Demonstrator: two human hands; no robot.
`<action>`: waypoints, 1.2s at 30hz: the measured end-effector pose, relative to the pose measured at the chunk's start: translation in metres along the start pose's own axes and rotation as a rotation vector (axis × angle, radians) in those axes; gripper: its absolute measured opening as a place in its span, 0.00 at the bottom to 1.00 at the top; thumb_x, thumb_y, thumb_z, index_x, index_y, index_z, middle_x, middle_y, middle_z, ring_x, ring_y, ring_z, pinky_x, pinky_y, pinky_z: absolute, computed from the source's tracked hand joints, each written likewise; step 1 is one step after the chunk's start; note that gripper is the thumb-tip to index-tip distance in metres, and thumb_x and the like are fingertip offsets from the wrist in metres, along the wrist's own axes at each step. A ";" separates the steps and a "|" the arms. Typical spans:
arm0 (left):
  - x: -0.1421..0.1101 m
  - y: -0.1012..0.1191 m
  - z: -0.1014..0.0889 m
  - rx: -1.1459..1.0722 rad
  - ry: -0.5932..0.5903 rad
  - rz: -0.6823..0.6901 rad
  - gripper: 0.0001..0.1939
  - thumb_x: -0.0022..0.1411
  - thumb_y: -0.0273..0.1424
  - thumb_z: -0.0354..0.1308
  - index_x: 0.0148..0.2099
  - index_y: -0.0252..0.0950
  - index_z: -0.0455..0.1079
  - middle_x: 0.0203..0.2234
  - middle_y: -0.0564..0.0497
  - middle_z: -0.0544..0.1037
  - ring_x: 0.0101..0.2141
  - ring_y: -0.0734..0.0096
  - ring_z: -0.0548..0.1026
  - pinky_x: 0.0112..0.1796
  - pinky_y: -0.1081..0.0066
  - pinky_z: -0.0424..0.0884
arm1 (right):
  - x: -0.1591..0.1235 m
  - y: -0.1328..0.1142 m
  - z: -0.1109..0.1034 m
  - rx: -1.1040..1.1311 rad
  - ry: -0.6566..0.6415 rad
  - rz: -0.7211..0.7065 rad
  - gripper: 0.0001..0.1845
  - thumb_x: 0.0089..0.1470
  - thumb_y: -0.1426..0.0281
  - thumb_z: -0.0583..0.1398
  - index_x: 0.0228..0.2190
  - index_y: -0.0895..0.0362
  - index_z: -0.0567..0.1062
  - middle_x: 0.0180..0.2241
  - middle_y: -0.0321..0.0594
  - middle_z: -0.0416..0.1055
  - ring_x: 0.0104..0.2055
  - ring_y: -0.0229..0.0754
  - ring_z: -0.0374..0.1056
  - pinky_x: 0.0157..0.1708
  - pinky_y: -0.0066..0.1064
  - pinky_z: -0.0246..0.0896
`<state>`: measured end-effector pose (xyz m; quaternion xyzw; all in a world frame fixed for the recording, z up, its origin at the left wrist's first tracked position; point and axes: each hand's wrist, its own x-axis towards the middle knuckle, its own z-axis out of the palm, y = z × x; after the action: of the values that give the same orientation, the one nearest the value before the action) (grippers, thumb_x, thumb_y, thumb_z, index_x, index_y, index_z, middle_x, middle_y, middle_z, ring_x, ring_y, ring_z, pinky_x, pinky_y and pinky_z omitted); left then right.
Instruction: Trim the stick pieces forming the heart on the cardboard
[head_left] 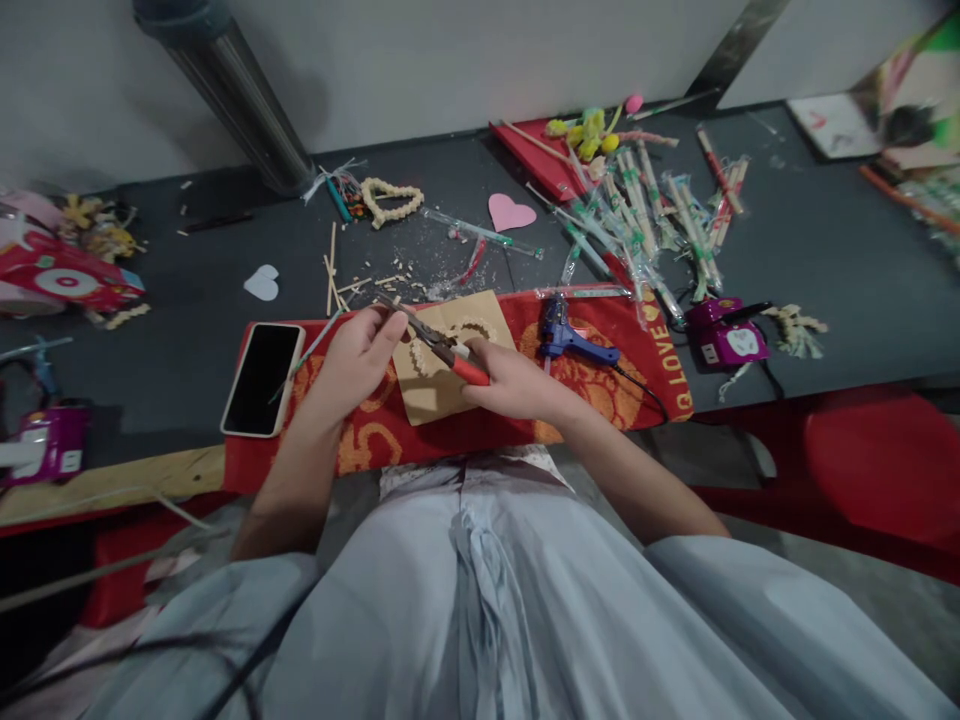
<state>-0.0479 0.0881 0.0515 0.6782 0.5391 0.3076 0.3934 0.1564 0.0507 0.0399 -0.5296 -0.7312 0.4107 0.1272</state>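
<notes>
My right hand (510, 382) is closed round the red handles of a pair of pliers (442, 347), whose dark jaws point up-left. My left hand (358, 352) pinches a thin wooden stick (390, 302) at the jaws' tip. Both hands hover over a brown cardboard piece (433, 388) that carries a heart outline of small wood bits (472, 328). The cardboard lies on a red and gold cloth (600, 385) on the dark table.
A black phone (262, 378) lies left of my hands, a blue glue gun (566, 335) right of them. A purple gadget (726, 335), several wrapped chopsticks (645, 215), a pink paper heart (510, 212), a white paper heart (262, 284), a wood-bit heart (391, 200) and a metal pipe (240, 95) stand beyond.
</notes>
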 end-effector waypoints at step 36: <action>-0.006 -0.004 0.008 0.608 0.234 0.111 0.13 0.64 0.33 0.47 0.35 0.37 0.72 0.28 0.49 0.77 0.32 0.68 0.74 0.32 0.72 0.61 | 0.002 0.002 0.001 -0.085 -0.002 0.046 0.13 0.44 0.63 0.53 0.33 0.56 0.60 0.28 0.39 0.66 0.28 0.41 0.61 0.26 0.28 0.50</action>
<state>-0.0443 0.0808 0.0438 0.7529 0.6102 0.2292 0.0909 0.1562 0.0519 0.0375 -0.5509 -0.7356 0.3827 0.0943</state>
